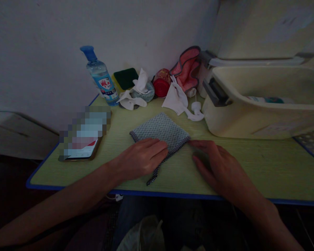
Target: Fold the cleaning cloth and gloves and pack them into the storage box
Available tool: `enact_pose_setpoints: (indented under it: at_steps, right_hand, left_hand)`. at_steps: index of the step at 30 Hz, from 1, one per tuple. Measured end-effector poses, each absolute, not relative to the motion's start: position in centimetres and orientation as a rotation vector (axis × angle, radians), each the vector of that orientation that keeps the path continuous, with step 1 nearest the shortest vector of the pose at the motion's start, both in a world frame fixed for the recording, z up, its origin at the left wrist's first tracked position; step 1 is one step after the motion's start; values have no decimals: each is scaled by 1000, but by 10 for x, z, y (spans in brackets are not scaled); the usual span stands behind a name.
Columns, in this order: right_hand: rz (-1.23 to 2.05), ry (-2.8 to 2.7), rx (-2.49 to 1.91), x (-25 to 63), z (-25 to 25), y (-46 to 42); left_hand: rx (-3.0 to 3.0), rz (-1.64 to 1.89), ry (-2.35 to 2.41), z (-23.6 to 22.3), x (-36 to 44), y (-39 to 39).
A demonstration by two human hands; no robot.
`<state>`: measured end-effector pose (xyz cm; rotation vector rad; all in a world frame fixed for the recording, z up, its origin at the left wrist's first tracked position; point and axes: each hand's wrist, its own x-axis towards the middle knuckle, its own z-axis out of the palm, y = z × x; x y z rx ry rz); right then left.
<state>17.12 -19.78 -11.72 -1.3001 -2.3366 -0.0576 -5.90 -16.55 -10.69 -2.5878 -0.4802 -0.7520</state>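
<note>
A folded grey-blue checked cloth [162, 130] lies on the green table [251, 164]. My left hand [141, 158] rests flat on the cloth's near corner, fingers stretched out and pressing it down. A dark checked edge of the cloth trails toward the table's front edge below this hand. My right hand [211, 162] lies flat on the table at the cloth's right corner, fingertips touching that corner. Neither hand grips anything.
A phone [81, 139] lies at the left. Along the wall stand a water bottle [102, 78], a green sponge [125, 78], white tissues [176, 99], a red jar [161, 83] and a pink cloth [187, 68]. A cream plastic basin [264, 104] fills the right side.
</note>
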Motion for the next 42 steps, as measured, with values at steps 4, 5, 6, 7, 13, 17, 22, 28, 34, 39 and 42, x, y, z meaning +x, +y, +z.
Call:
enact_pose_setpoints:
  at_steps: [4,5,6,7,13,17,22,28,34,39,42]
  right_hand:
    - [-47,-2327,-1318,170,-116,-199]
    - [-43,-2328,-1318,170,-115,-200]
    - [-41,-2333,-1318,169,-115,-200]
    - [-39,-2336,-1319,169,-115,-200]
    - [-24,-2326,-1328,170,-117,-199]
    - [-46,-2333,-1316,170,-116,-199]
    - [-71,-2339,-1298,169,-115,-199]
    - [-12,-2324,-1326,169,-117,-199]
    - [-15,-2338,-1327,170,-118,-198]
    - [-94,-2378,-1263,170,-115,-199]
    - [-168,-2427,-1199,170,-113,-199]
  left_hand:
    - [-2534,-755,-478,-105,-60,-167]
    - [-2537,-757,-480,-106,-61,-167]
    - [-2546,-758,-484,-107,-61,-167]
    - [-2559,-758,-488,-109,-61,-167]
    - [-2649,-723,-496,-111,-59,-168]
    - [-2681,-711,-500,-110,-58,-168]
    - [-2709,-676,-518,-110,-58,-169]
    - [-2926,-730,-629,-109,-59,-169]
    - [-3224,-753,-957,-105,-57,-162]
    - [-3282,-764,-1072,-104,-56,-159]
    - [-3312,-773,-1104,-106,-56,-160]
